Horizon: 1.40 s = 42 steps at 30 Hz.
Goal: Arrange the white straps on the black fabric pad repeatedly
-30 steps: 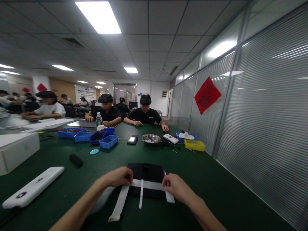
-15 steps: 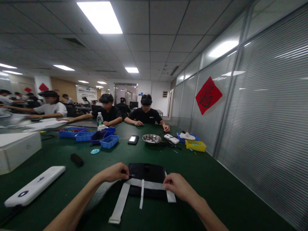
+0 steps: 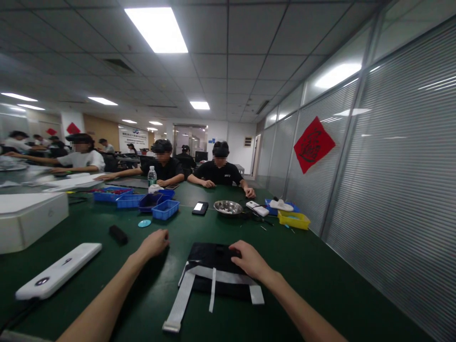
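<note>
A flat black item (image 3: pixel 228 290), like a cloth pouch or panel, lies on the table before me. A pale ribbon-like strap (image 3: pixel 204 272) crosses it, and a longer end hangs down its left side to a small clasp or connector. A thin white strip (image 3: pixel 213 289) runs down over its middle. My left hand (image 3: pixel 155 243) is raised off to the left of it, fingers curled closed; anything inside them is hidden. My right hand (image 3: pixel 249 260) hovers over or rests on the item's upper right, thumb and fingers apart; whether it touches cannot be made out.
A white elongated device (image 3: pixel 59 270) with a cable and a dark block (image 3: pixel 118 234) lie left. Farther back are blue trays (image 3: pixel 166 210), a phone (image 3: pixel 200 208), a metal bowl (image 3: pixel 228 207) and a yellow tray (image 3: pixel 294 220). People sit across the table.
My left hand has moved left, away from the strap's upper left corner. My right hand has let go of the strap and shifted up over the black item. The view has turned slightly.
</note>
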### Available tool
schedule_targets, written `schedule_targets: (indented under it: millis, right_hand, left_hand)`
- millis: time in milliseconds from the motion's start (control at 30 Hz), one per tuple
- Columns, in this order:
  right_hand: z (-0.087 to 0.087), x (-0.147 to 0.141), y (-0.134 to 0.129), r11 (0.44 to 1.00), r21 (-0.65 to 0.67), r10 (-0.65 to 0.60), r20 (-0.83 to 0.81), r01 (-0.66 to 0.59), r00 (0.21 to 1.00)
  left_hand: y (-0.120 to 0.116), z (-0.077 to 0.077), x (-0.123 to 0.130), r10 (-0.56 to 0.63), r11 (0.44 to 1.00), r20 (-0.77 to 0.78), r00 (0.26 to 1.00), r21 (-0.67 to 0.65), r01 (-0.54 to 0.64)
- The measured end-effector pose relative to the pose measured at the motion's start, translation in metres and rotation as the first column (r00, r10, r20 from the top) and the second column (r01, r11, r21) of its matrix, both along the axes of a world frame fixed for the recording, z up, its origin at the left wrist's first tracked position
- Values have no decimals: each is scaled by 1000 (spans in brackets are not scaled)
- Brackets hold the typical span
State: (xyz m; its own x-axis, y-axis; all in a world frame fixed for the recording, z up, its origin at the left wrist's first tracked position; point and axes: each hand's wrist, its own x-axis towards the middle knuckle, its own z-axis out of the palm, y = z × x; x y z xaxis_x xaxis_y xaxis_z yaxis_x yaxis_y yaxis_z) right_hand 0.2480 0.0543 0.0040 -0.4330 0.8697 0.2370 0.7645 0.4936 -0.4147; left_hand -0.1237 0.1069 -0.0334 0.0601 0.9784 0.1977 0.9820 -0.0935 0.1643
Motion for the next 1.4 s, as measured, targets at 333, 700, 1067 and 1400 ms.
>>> schedule_targets:
  millis: [333,700,1067,1400]
  right_hand:
    - [7,-37,17,996,35,75,160,-81,984]
    - [8,-7,15,994,92,-75,104,65,992]
    - [19,175,4,789,133,-610,43,600,792]
    - [5,282,-26,556,84,-826,165,827,538]
  left_hand:
    - [5,-7,-6,9,1000,-7,1000,-1,-9]
    - [7,-10,-5,6,1000,-9,1000,-1,-6]
    - [6,-12,-1,4,1000,-27,1000,14,-4]
    - [10,-18,-6,5,1000,-19,1000,17,-5]
